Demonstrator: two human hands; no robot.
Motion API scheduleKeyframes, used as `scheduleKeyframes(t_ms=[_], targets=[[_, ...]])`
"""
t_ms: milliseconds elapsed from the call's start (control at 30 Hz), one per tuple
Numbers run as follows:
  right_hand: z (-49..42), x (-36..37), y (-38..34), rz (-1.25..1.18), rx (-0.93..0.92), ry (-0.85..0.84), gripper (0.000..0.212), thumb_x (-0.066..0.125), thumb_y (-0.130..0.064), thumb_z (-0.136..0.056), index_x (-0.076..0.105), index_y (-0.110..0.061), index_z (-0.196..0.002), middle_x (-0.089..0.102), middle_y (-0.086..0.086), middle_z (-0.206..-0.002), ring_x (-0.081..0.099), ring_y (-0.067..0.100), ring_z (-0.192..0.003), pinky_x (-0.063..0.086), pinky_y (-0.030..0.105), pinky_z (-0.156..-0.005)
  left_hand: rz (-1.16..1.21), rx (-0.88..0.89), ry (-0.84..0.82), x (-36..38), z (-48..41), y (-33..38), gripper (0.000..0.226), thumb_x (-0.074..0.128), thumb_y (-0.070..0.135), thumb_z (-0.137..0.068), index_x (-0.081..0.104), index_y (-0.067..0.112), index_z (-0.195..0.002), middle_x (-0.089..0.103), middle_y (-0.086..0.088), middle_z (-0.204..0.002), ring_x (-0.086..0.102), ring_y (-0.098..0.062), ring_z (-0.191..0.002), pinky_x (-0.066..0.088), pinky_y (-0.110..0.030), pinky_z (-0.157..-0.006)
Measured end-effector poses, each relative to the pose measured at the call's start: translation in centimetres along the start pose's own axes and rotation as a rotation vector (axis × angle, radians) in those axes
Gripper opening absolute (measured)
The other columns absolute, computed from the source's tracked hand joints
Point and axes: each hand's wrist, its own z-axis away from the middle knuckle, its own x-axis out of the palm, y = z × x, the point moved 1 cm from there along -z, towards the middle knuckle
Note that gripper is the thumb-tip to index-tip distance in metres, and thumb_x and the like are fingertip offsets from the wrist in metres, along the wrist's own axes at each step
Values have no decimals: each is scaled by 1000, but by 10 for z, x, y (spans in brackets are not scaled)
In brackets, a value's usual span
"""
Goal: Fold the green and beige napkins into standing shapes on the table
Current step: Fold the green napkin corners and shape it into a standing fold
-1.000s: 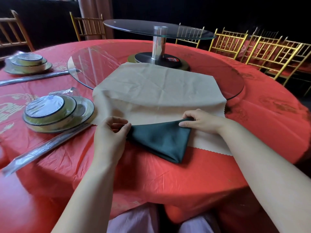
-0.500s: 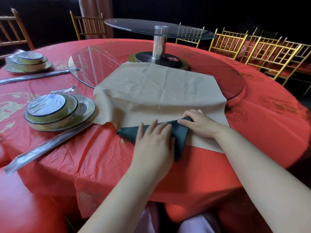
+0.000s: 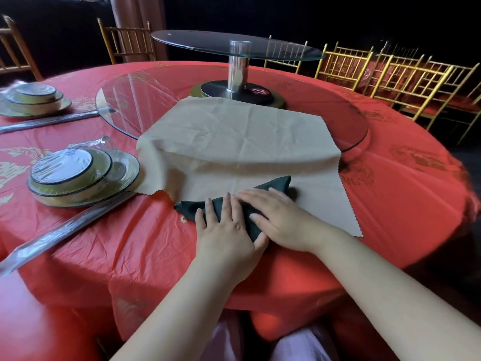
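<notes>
Pressing green napkin (image 3: 274, 185) nr table (image 3: 125, 246) edge w/ left hand (image 3: 226, 230), right hand (image 3: 282, 214).

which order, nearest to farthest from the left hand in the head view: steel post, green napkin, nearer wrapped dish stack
1. green napkin, directly under the left hand, which presses on it.
2. nearer wrapped dish stack, off to the left on the table.
3. steel post, beyond, at the table's centre.

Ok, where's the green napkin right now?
Head view, centre: green napkin lies on the beige napkin's near edge, under the left hand and right hand.
</notes>
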Motion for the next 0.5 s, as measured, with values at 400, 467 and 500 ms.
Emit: scheduleKeyframes(t_ms=[400,467,500], targets=[[9,-3,19,75,167,-292,49,28,-58,-92,3,-62,-134,-11,-10,-156,-16,16,-143,-10,35,-116,-21,-78,-41,-9,1,-24,70,13,71,-84,-4,41,-145,-12,-9,-156,-14,-42,-140,-7,-48,-114],[9,-3,20,77,202,-301,51,29,-62,-90,3,-64,-134,-13,-9,-156,-19,17,-142,-13,36,-115,-39,-98,-47,-10,1,-31,66,11,69,-86,-7,43,-144,-13,-12,-156,-13,-43,-140,-8,-47,-114],[9,-3,20,88,213,-301,54,29,-64,-89,2,-62,-135,-14,-8,-156,-19,17,-142,-14,37,-115,-57,-104,-49,-11,0,-33,67,10,69,-85,-8,43,-144,-13,-13,-156,-11,-43,-140,-9,-47,-113]])
